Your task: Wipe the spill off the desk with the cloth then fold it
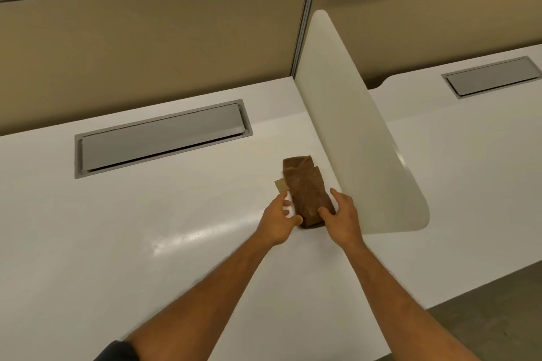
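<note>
Head view: brown cloth folded into a long narrow strip (306, 190), lying on the white laminate worktop (146, 228) just beside the cream rounded divider panel (352, 132). Left hand (278, 218) and right hand (341, 218), fingers curled, grip its near end. Step judged: folding; next, near end over far.

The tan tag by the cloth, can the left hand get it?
Probably yes. The tag lies on the desk just past the left hand, sticking out from the cloth. Nothing is between them, though the hand is touching the cloth's near end.
</note>
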`<state>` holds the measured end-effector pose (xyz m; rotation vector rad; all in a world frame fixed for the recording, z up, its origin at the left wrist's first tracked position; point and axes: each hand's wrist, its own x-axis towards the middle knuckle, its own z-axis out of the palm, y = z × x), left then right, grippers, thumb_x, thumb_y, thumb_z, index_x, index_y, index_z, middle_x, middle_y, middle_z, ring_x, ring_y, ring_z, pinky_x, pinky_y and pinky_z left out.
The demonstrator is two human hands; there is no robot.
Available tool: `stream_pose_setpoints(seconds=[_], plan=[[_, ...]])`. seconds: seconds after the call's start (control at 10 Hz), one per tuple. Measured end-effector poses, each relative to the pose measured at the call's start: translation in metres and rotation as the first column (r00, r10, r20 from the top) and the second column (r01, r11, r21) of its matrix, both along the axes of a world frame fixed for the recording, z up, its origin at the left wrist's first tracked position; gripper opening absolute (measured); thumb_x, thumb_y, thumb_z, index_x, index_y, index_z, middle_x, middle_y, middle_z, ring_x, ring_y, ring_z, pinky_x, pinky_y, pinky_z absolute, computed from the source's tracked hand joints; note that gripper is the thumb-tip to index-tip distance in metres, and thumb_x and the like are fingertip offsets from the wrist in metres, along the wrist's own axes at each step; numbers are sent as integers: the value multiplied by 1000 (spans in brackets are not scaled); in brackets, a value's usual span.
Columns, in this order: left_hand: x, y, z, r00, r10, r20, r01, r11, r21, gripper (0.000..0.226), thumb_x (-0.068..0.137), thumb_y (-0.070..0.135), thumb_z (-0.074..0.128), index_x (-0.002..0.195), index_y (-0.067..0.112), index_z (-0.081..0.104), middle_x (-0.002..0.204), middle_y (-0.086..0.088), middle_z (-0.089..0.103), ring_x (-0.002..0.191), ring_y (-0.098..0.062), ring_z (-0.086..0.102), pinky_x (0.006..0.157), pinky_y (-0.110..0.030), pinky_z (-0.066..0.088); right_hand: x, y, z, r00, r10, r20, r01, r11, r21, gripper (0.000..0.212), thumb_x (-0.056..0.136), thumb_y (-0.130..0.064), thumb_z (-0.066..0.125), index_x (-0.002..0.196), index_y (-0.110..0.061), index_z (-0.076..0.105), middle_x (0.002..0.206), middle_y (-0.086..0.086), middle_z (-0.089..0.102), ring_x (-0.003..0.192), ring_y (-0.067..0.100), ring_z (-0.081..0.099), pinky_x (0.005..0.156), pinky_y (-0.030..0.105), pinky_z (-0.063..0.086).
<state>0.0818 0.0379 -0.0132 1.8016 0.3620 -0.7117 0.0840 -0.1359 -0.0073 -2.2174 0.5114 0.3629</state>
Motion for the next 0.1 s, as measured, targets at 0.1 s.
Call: stream_pose_setpoints(seconds=[0.1], plan=[[-20, 28, 25, 994, 36, 106, -45, 995, 85, 71, 96, 24, 74, 157, 22, 38, 150, -2, 54, 134, -22, 56, 92, -24, 45, -18, 18, 28, 990, 75, 118, -73, 997, -15, 44, 97, -17, 65, 140, -15, 54, 133, 7, 60, 121, 27, 59, 104, 39, 51]])
